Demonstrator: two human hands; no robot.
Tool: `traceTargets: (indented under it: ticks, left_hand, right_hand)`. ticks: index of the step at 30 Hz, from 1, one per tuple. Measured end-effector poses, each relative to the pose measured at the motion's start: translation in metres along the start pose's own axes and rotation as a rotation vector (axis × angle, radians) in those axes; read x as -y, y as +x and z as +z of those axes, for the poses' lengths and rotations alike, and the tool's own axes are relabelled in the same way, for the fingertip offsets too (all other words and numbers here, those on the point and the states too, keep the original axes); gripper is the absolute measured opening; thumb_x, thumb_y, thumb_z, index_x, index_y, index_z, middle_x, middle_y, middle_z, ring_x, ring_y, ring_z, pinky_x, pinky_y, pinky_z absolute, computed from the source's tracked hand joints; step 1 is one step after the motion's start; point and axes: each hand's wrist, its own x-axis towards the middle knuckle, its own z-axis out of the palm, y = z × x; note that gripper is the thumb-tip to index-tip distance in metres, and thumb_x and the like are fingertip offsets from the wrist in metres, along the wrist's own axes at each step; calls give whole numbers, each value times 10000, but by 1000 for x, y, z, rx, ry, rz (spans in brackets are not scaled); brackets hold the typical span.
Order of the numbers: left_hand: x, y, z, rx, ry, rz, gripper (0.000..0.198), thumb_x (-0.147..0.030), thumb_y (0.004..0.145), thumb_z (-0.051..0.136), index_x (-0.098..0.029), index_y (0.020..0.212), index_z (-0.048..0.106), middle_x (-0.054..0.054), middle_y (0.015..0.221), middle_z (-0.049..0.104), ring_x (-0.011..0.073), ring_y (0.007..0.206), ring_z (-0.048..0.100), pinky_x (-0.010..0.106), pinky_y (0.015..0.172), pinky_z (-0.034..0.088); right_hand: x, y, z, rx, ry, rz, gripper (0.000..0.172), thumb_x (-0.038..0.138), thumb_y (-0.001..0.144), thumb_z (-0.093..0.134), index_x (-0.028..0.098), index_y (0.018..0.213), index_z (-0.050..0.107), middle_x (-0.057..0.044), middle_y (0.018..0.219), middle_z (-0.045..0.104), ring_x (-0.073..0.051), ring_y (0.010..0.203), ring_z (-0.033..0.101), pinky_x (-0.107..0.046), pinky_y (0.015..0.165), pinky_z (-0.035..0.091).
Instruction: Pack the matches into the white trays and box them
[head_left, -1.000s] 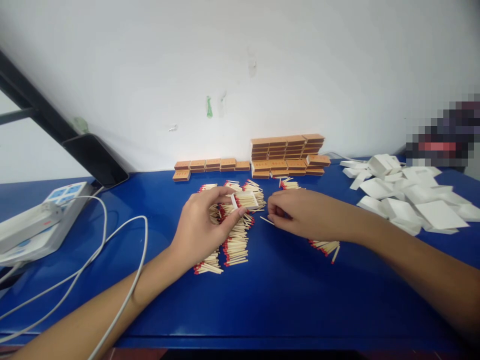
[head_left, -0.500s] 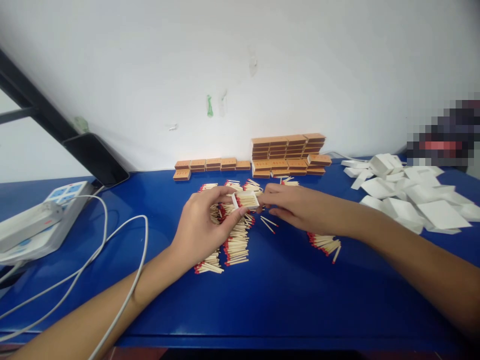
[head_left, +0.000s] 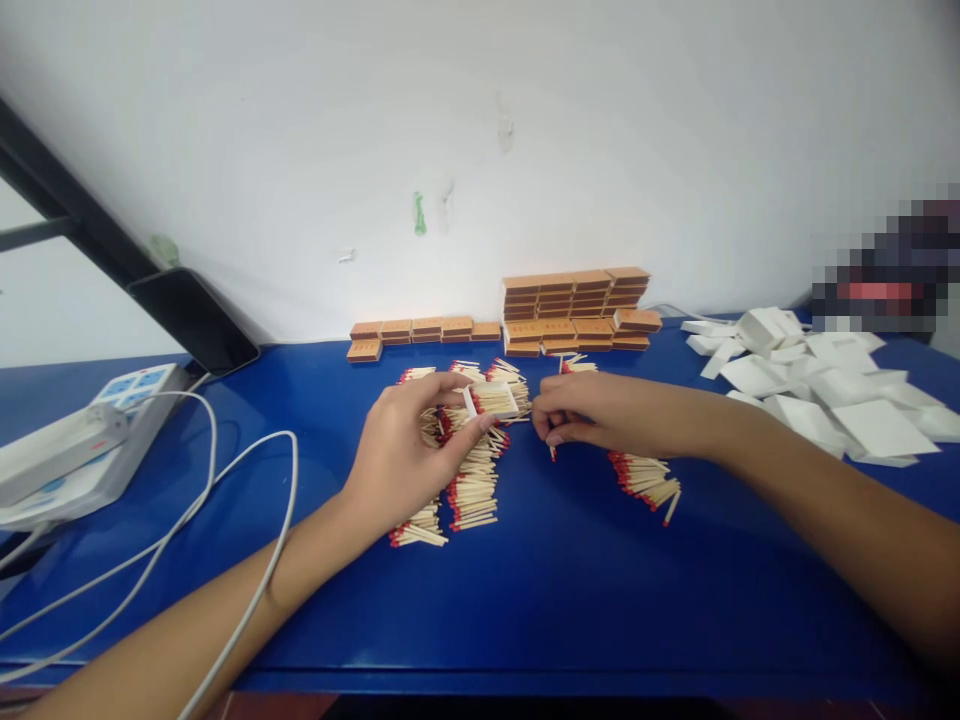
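My left hand grips a small white matchbox tray by its ends, thumb in front and fingers behind. Matches with red heads lie side by side inside that tray. To its right, my right hand is closed in a pinch low over the table, and a match pokes out below the fingertips. How many matches the pinch holds is hidden. Beneath and around the tray spread rows of loose matches. Another small heap of matches lies to the right, below my right wrist.
Filled-looking orange matchboxes are stacked along the wall, with a lower row to their left. Folded white paper trays pile up at the right. A power strip, white cables and a phone occupy the left.
My right hand has moved slightly right and down from the tray, closing over the loose matches that lay on the table there. The left hand and its tray have stayed put.
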Motion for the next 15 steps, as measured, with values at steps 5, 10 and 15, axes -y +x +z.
traceTargets:
  ticks: [5,10,15]
  left_hand:
    - [1,0,0,-2,28,-10,320,-422,895,816,-242,1140,717,65,1095,823,285,1008,785,471,952,570]
    - [1,0,1,2,26,-1,314,-421,898,814,-250,1143,717,69,1079,827,290,1016,787,478,960,581]
    - [0,0,0,6,29,-15,319,-428,899,812,-243,1143,719,69,1072,828,289,1012,786,465,937,586]
  right_hand:
    - [-1,-5,-6,-5,11,15,192,191,937,547,236,998,724,-75,998,674,-226,894,607,-335,739,441]
    - [-8,-3,-7,-29,31,4,125,313,933,636,240,891,728,-53,898,637,-217,831,586,-327,701,424]
    - [-10,-5,-7,1,36,88,130,296,937,626,227,859,704,-54,915,664,-210,807,591,-326,697,424]
